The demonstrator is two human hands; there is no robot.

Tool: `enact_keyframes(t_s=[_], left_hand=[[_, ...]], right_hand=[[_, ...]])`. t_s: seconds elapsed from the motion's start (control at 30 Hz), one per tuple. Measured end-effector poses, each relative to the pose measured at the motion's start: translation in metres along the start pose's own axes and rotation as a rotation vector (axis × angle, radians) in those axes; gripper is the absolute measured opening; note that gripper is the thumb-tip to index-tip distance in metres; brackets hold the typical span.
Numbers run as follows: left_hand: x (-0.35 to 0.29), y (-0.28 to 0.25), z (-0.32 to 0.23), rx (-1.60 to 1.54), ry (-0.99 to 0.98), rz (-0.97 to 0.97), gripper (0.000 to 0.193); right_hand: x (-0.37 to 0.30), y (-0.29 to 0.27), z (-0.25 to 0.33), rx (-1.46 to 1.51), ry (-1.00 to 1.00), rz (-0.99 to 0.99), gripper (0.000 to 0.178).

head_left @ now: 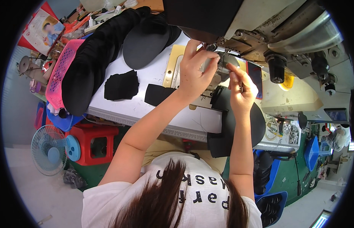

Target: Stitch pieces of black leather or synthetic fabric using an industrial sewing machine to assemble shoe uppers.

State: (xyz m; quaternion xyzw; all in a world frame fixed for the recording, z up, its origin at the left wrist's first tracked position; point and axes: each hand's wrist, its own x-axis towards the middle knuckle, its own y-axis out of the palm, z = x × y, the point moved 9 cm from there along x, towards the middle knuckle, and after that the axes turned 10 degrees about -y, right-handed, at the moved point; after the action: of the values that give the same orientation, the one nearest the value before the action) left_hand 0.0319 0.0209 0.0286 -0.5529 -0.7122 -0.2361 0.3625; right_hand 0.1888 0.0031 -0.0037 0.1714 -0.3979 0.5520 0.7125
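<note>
My left hand (196, 72) is raised at the needle area of a sewing machine (256, 22), its thumb and forefinger pinched together. My right hand (243, 90) is just to the right of it, fingertips also pinched together, with the other fingers curled in. Whatever lies between the fingertips of either hand is too small to make out. Below my right hand, a black rounded piece (256, 123) hangs over the table's front edge, partly hidden by my forearm. A black strip-like piece (157, 94) lies beside my left wrist.
On the white table (146, 114) lie a stack of black cut pieces (121, 85) and black oval pieces (144, 43). A long black row (80, 79) leans by a pink basket (62, 72). Left of me stand a red stool (102, 131) and a fan (51, 152). Blue bins (285, 197) are at right.
</note>
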Motion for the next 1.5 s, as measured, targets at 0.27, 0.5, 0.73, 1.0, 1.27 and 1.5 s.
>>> enact_keyframes(t_s=[0.27,0.5,0.73,1.0,1.27,1.5], left_hand=[[0.001,0.001,0.001,0.036,-0.008,0.016,0.012],[0.001,0.0,0.001,0.028,-0.022,0.022,0.012],[-0.001,-0.001,0.007,-0.021,-0.124,0.01,0.013],[0.001,0.0,0.007,-0.017,-0.14,0.004,0.013],[0.002,0.001,-0.001,0.018,-0.012,0.012,0.013],[0.004,0.004,-0.001,0.027,-0.031,0.002,0.013]], right_hand=[[0.0,0.0,0.0,0.005,0.002,0.004,0.024],[0.0,-0.001,0.0,-0.005,-0.004,-0.001,0.024],[-0.001,-0.001,-0.001,-0.007,0.024,-0.011,0.024],[0.0,-0.003,0.0,-0.033,0.004,-0.015,0.023],[0.0,-0.001,-0.002,-0.02,0.015,-0.011,0.023],[0.022,0.0,0.029,-0.23,-0.246,0.016,0.023]])
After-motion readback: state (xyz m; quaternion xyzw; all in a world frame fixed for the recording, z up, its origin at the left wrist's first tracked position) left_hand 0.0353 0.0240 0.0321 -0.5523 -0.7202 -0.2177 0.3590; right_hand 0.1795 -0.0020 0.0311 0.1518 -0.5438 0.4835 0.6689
